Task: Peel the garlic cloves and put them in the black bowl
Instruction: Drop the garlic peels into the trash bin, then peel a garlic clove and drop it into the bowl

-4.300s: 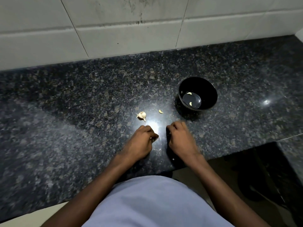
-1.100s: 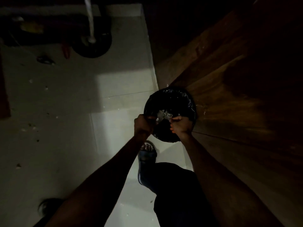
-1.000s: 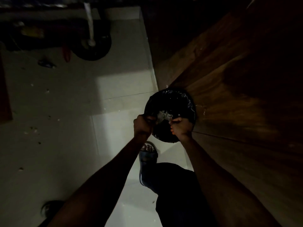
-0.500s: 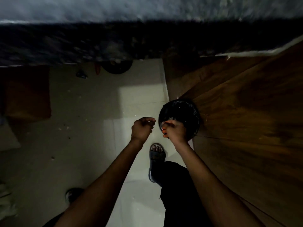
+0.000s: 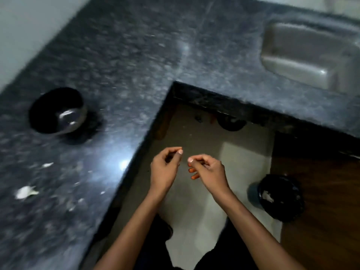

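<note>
Both hands hang over the floor, apart: left hand (image 5: pixel 165 168) and right hand (image 5: pixel 206 169) loosely curled, nothing visible in either. I see the bowl (image 5: pixel 56 111) far left on the counter (image 5: pixel 126 75), garlic (image 5: pixel 25 191) nearer me, bin (image 5: pixel 280 197) right.

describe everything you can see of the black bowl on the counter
The black bowl is round and deep, with a glossy finish that looks like ceramic or plastic; a pale highlight shines on its inner floor. It stands upright on the dark speckled granite counter, near the wall at the left, and casts a shadow to its right. Motion blur hides whatever it holds. Nothing touches it; both hands are over the floor, well away.
</note>
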